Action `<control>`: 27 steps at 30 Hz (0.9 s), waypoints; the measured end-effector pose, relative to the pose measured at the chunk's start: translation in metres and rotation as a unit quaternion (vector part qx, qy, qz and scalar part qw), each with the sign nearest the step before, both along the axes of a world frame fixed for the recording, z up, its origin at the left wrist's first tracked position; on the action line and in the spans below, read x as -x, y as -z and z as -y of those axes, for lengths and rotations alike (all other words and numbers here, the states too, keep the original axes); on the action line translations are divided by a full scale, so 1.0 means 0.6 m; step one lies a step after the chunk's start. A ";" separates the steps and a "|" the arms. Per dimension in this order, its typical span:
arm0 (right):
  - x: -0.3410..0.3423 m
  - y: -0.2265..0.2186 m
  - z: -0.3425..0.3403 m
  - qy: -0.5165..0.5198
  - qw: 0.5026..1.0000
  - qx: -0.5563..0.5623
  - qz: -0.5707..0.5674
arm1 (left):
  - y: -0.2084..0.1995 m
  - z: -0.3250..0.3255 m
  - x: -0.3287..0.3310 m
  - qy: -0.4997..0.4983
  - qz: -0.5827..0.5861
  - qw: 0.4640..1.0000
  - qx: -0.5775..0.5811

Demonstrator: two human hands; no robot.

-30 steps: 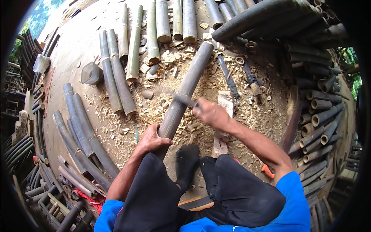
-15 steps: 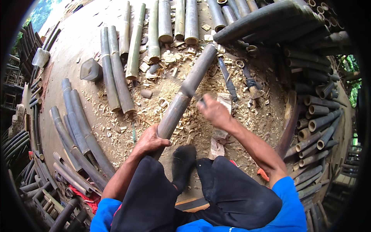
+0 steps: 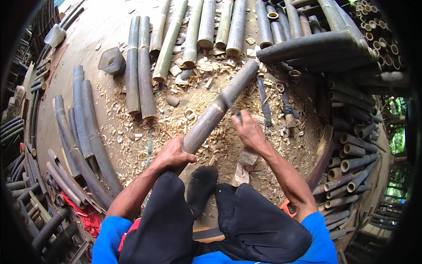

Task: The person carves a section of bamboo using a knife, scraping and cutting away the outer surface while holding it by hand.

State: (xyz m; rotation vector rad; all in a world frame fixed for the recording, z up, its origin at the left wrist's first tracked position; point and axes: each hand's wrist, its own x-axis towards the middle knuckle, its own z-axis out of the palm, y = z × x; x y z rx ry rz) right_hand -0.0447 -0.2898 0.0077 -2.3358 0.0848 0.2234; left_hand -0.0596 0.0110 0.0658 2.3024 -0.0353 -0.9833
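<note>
Bamboo pole (image 3: 210, 119) extends forward from the left hand (image 3: 175, 153), which is wrapped around its near part. Further right, the right hand (image 3: 250, 131) is closed on a knife-like tool (image 3: 238, 117). If the left grip loosens, the pole may roll, making the tool slip.

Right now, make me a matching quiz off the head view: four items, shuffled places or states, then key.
Items
1. left hand
2. square tub
3. right hand
4. cloth

Places or states
A. red and crumpled, at lower left
B. closed on a dark tool
C. on the lower part of the slanting bamboo
D. on the ground, just left of two dark lengths

Pairs: 1-C, 2-D, 3-B, 4-A
</note>
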 end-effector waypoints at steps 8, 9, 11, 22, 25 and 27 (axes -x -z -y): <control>0.004 -0.027 -0.006 -0.039 0.998 0.036 -0.022 | 0.027 -0.003 0.002 0.005 0.018 0.999 -0.036; 0.017 -0.044 -0.032 -0.137 0.989 0.047 -0.043 | 0.032 -0.015 0.004 0.002 0.012 0.999 -0.042; 0.039 -0.035 -0.044 -0.261 0.957 0.086 0.089 | 0.045 -0.030 0.002 -0.022 -0.020 0.999 0.022; -0.001 -0.001 -0.008 -0.013 0.996 0.038 -0.080 | 0.067 -0.037 0.006 -0.058 -0.075 0.978 0.185; 0.020 0.007 -0.001 -0.130 0.991 0.012 0.022 | 0.049 -0.025 0.005 -0.062 -0.121 0.980 0.146; 0.055 0.019 -0.026 -0.265 0.948 0.062 0.167 | 0.049 -0.032 0.007 -0.065 -0.132 0.978 0.146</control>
